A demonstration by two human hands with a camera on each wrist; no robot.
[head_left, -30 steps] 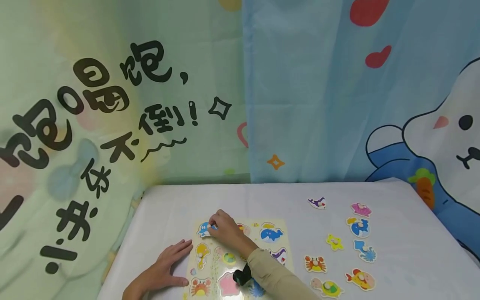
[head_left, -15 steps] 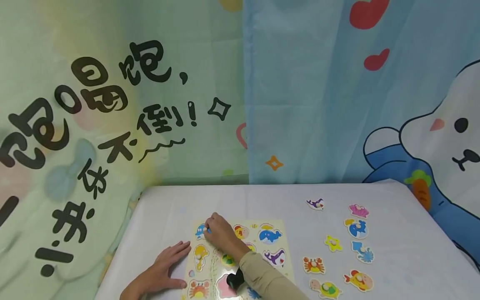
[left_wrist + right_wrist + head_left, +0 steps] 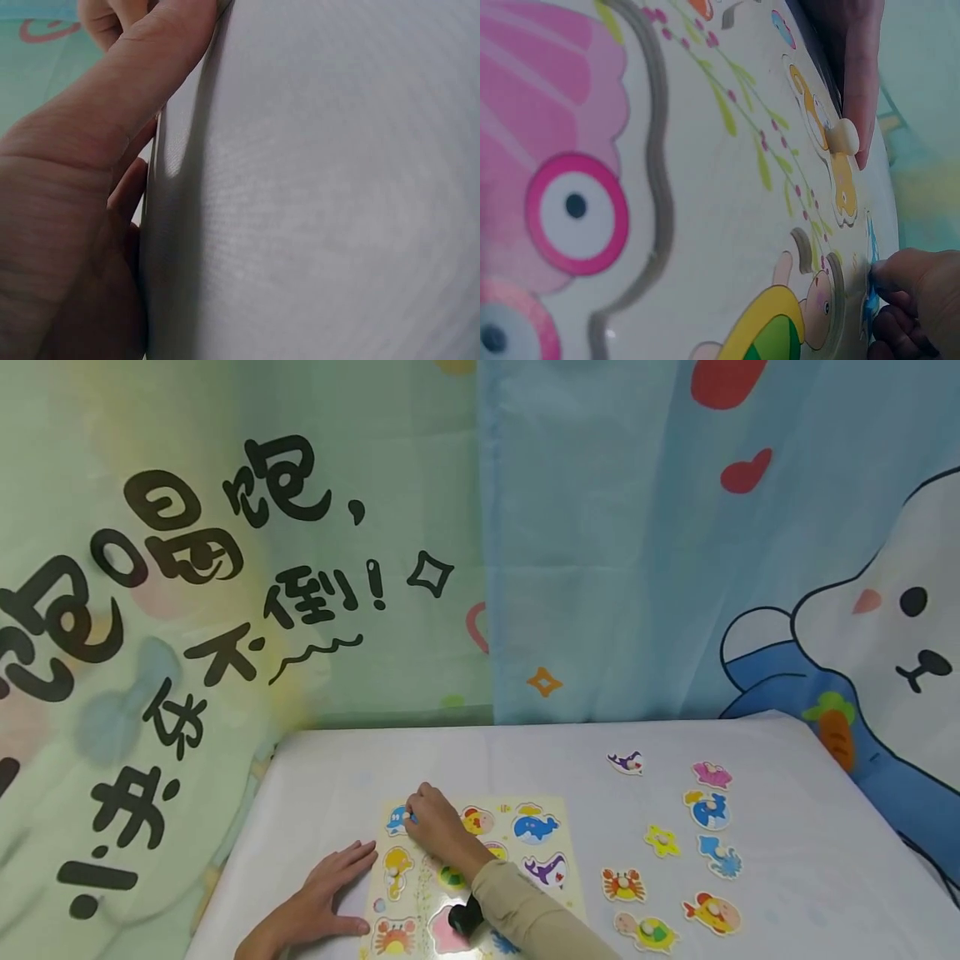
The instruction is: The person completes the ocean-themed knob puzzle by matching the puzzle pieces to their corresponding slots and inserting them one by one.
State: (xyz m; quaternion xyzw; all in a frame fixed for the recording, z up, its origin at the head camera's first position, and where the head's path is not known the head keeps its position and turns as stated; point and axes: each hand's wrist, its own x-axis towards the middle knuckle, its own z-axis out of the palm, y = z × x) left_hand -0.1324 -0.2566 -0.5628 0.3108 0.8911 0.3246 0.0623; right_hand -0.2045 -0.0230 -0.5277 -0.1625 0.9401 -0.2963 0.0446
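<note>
A pale wooden puzzle board (image 3: 567,837) with sea-animal pictures and recesses lies on the white table. My right hand (image 3: 442,831) is over its upper left corner, thumb and fingers pinching a blue sea-animal puzzle piece (image 3: 396,821) at its top left slot. In the right wrist view, these fingertips grip the blue piece low against the board. Beside the board's left edge, my left hand (image 3: 327,892) rests with fingers spread and thumb at the edge. A yellow seahorse piece (image 3: 397,868) with a round knob (image 3: 845,137) sits in the board. The right forearm hides part of the board.
Loose knobbed pieces lie right of the board: a crab (image 3: 623,885), a turtle (image 3: 649,933), a fish (image 3: 712,914), a yellow star (image 3: 662,841), a blue whale (image 3: 708,810), a pink shell-like piece (image 3: 712,774) and several others. Printed curtains (image 3: 585,568) hang behind the table.
My right hand has shifted slightly left with the blue piece, uncovering the red-and-peach fish picture beside it. The left hand stays at the board's edge. The whole view has shifted a little.
</note>
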